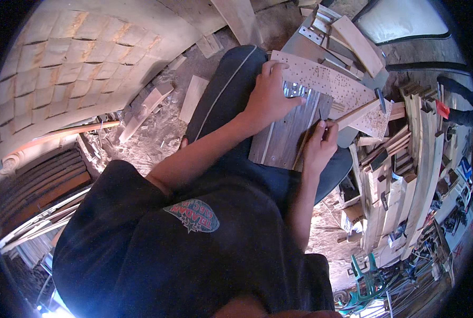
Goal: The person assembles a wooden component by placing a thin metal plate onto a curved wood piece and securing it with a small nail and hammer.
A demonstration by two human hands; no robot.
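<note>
A grooved, grey-brown wooden panel (279, 139) with pale strips lies across my lap. My left hand (271, 98) grips its upper left corner, the thumb stretched over the face and the fingers curled by the far edge. My right hand (321, 142) is closed above the panel's right side on a thin, dark, pointed tool (320, 113), whose kind I cannot make out. Close by those fingers is the handle end of a hammer (359, 113); its dark head points away to the right. Beyond the panel rests a pale board (326, 77) dotted with many small holes.
Wood offcuts and a metal piece with holes (310, 35) lie past the dotted board. Long planks (424, 159) are stacked at the right. A green plastic item (368, 278) is at the lower right. Loose wood blocks (146, 111) lie on the floor to the left.
</note>
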